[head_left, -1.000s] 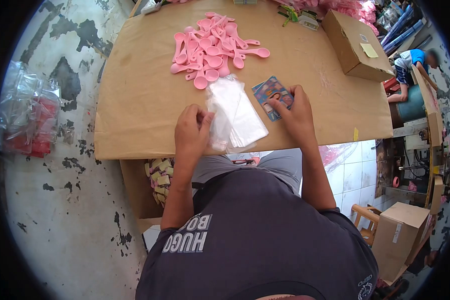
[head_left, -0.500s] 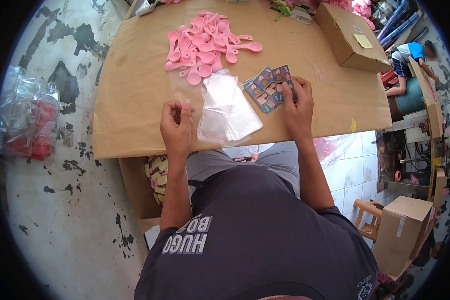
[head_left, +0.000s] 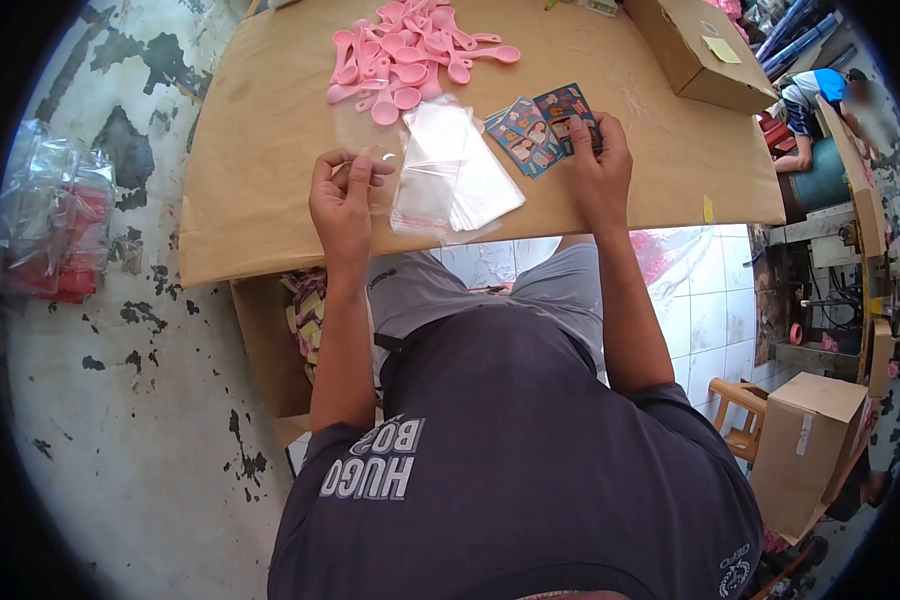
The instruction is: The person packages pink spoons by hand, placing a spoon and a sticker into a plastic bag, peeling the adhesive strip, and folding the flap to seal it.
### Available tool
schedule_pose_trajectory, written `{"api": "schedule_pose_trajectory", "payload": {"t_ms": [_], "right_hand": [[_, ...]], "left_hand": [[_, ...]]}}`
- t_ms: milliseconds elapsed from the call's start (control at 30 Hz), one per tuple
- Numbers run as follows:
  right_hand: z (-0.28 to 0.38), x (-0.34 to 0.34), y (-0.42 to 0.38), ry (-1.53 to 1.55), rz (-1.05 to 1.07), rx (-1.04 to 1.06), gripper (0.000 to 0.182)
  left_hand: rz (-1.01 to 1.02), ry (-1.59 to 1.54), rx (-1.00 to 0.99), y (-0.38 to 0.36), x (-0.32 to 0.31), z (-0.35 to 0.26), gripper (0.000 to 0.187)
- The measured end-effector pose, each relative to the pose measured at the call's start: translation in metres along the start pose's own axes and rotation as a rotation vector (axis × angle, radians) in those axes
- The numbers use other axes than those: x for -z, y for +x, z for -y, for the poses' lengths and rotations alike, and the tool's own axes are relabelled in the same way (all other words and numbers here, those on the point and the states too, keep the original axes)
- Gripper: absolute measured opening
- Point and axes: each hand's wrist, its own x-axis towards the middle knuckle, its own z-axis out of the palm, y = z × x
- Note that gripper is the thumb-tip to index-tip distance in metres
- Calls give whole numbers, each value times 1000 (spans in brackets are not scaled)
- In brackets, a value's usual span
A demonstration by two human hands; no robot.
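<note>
Pinching one clear bag [head_left: 370,160] in left hand [head_left: 342,205] near the bench's [head_left: 260,180] front edge; pressing right hand [head_left: 600,170] fingers on printed cards [head_left: 535,125]. Nothing bagged yet seemingly; pink spoons [head_left: 405,55] lying untouched by the far edge.

A brown cardboard box [head_left: 692,52] with a yellow note [head_left: 720,49] on its lid lies at the far right of the tabletop [head_left: 260,200]. On the floor to the left lies a heap of clear bags with red contents [head_left: 55,230]. Under the tabletop edge an open carton [head_left: 265,350] holds small yellow and pink packets [head_left: 303,320]. At the lower right another cardboard box [head_left: 805,450] rests beside a wooden stool [head_left: 745,415]. At the far right sits another person in a blue shirt [head_left: 820,95].
</note>
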Motion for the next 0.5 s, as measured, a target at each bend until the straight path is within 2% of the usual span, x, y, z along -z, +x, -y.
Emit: {"api": "schedule_pose_trajectory", "payload": {"t_ms": [33,100,233,433,500], "right_hand": [[-1,0,1,73,1,-47,28],[1,0,0,146,-16,-43,28],[-3,1,1,185,-65,-36,27],[-1,5,-2,235,-65,-25,25],[9,2,-3,319,-77,-27,23]], "left_hand": [[-1,-1,-9,0,1,-2,16],[-48,-163,109,0,4,-5,16],[-9,-182,65,4,13,5,17],[9,-140,61,0,6,-10,30],[54,-160,159,4,9,-15,36]]}}
